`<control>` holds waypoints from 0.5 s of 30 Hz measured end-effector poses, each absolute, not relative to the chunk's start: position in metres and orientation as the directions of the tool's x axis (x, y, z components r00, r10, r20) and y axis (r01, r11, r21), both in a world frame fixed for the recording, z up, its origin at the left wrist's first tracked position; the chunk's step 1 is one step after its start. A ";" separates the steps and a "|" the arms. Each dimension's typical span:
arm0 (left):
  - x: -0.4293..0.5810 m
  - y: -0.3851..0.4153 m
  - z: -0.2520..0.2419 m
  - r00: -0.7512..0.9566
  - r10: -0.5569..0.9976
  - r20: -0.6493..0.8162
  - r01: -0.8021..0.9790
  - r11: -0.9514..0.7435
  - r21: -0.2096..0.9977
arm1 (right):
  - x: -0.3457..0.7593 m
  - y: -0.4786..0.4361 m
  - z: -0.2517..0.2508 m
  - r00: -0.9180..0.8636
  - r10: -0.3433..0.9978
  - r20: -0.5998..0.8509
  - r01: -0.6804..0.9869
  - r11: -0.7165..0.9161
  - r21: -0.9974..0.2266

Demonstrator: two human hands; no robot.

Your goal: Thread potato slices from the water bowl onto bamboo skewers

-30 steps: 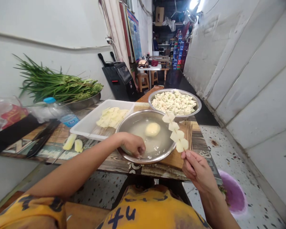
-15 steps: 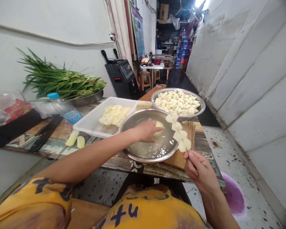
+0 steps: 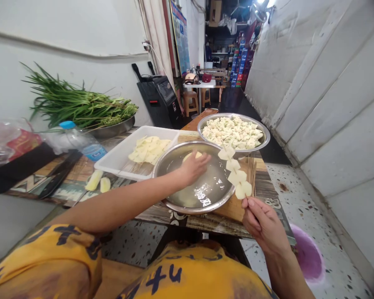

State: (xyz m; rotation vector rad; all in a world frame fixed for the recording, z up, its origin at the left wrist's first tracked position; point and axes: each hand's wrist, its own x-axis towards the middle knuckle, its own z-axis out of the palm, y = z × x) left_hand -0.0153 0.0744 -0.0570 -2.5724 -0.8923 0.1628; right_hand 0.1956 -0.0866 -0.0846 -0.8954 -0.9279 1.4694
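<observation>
Over the water bowl (image 3: pixel 187 210) at your 12 o'clock, your left hand (image 3: pixel 191 167) closes its grip on the wet potato (image 3: pixel 190 155), while at 3 o'clock your right hand (image 3: pixel 263 224) pinches the skewer (image 3: pixel 232 165) upright, likely keeping its slices (image 3: pixel 243 189) off the worktop (image 3: pixel 264 189).

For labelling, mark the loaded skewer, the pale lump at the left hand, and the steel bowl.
loaded skewer (image 3: pixel 237 177): head view, on the third slice from the tip.
pale lump (image 3: pixel 191 155): head view, on the bit showing above the fingers.
steel bowl (image 3: pixel 197 210): head view, on the near rim.
</observation>
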 end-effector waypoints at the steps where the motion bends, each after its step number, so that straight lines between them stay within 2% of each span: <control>1: -0.014 0.074 -0.059 0.793 0.609 0.019 0.560 -0.717 -0.415 | 0.195 -0.086 -0.085 -0.091 0.995 -0.033 -0.400 -0.067 -0.914; 5: -0.008 0.081 -0.068 0.843 0.535 -0.052 0.491 -0.806 -0.330 | 0.194 -0.087 -0.085 -0.091 0.995 -0.030 -0.405 -0.065 -0.912; 8: -0.005 0.085 -0.071 0.815 0.570 -0.105 0.532 -0.808 -0.252 | 0.195 -0.087 -0.085 -0.087 0.996 -0.033 -0.403 -0.066 -0.913; 11: -0.004 0.086 -0.066 0.731 0.641 -0.233 0.587 -0.765 -0.265 | 0.195 -0.088 -0.086 -0.088 0.995 -0.038 -0.393 -0.070 -0.917; 15: -0.008 0.080 -0.056 0.655 0.637 -0.406 0.585 -0.768 -0.262 | 0.196 -0.088 -0.088 -0.092 0.995 -0.044 -0.386 -0.076 -0.919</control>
